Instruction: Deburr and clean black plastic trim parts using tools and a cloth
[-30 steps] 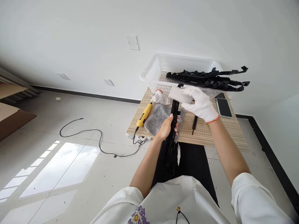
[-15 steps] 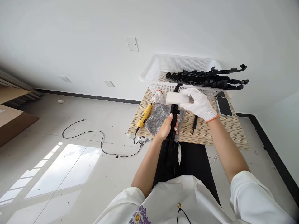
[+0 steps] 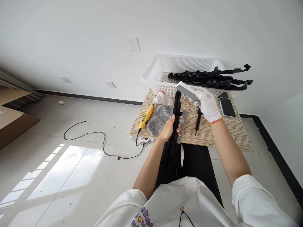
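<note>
My bare left hand (image 3: 170,128) grips a long black plastic part (image 3: 175,126) that runs from my lap up onto the small wooden table (image 3: 217,132). The part lies over a grey cloth (image 3: 161,119). My right hand (image 3: 206,104), in a white knit glove, is closed on a pale rectangular block (image 3: 187,90), held tilted above the far end of the black part.
A white mesh basket (image 3: 165,71) at the table's back holds several long black parts (image 3: 208,79). A yellow rotary tool (image 3: 146,116) with a cable, a spare white glove (image 3: 163,98), a thin black tool (image 3: 198,121) and a phone (image 3: 226,107) lie on the table.
My right hand has moved the pale block right and tilted it, off the black part's middle toward the basket. My left hand has kept its grip.
</note>
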### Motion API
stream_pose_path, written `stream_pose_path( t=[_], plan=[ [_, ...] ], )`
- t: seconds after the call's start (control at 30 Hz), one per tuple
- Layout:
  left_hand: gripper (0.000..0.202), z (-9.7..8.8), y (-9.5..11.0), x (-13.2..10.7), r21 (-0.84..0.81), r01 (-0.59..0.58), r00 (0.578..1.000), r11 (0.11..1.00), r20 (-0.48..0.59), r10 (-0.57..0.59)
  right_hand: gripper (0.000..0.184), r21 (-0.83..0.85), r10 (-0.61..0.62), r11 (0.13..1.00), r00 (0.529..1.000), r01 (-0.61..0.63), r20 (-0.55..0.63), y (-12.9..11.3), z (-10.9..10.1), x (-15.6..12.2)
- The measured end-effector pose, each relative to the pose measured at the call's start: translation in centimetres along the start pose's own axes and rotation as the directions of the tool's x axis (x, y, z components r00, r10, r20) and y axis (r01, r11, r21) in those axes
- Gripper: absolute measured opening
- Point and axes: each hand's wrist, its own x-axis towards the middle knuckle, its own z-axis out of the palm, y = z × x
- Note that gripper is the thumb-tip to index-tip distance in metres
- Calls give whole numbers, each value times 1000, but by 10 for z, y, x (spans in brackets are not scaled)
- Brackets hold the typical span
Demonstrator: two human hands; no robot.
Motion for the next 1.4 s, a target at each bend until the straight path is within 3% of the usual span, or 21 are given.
stream_pose_path(
  t=[0.07, 0.13, 0.27, 0.9, 1.4],
  plan=[
    [52, -1, 0, 0, 1, 6, 1000, 1000, -2, -6, 32, 58, 206, 976, 975, -211, 88, -1, 6, 1],
    [52, -1, 0, 0, 0, 8, 1000, 1000, -9, -8, 35, 65, 292, 952, 952, -299, 92, 1, 13, 3],
    [53, 1, 0, 0, -9, 12, 1000, 1000, -21, -12, 43, 77, 314, 948, 949, -310, -38, 7, 25, 8],
    [52, 4, 1, -1, -2, 6, 1000, 1000, -19, -6, 37, 56, 433, 901, 899, -429, -72, 6, 21, 6],
    [54, 2, 3, -1, -1, 18, 999, 1000, -36, -18, 39, 38, 458, 889, 886, -456, -66, 8, 13, 1]
  ],
)
